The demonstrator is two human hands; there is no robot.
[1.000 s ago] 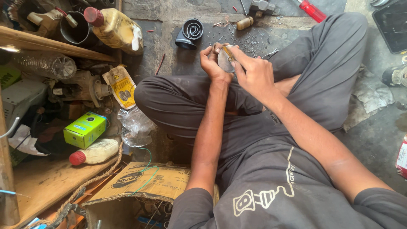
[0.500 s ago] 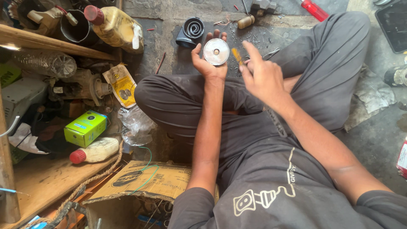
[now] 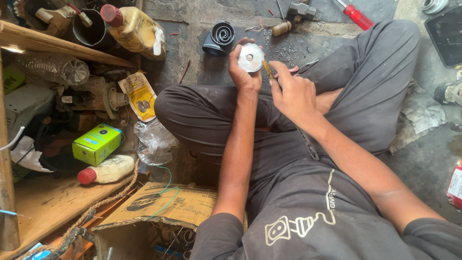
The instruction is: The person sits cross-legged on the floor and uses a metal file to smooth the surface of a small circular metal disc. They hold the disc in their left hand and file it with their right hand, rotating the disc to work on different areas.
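The person sits cross-legged on the floor (image 3: 423, 163), both forearms stretched forward over the knees. The left hand (image 3: 244, 77) has its fingers clamped round a round silver metal disc (image 3: 250, 58), held face up above the lap. The right hand (image 3: 291, 94) pinches a small amber-handled tool (image 3: 267, 70) beside the disc's rim; judging by this, the disc is being worked, which calls for a steady hold.
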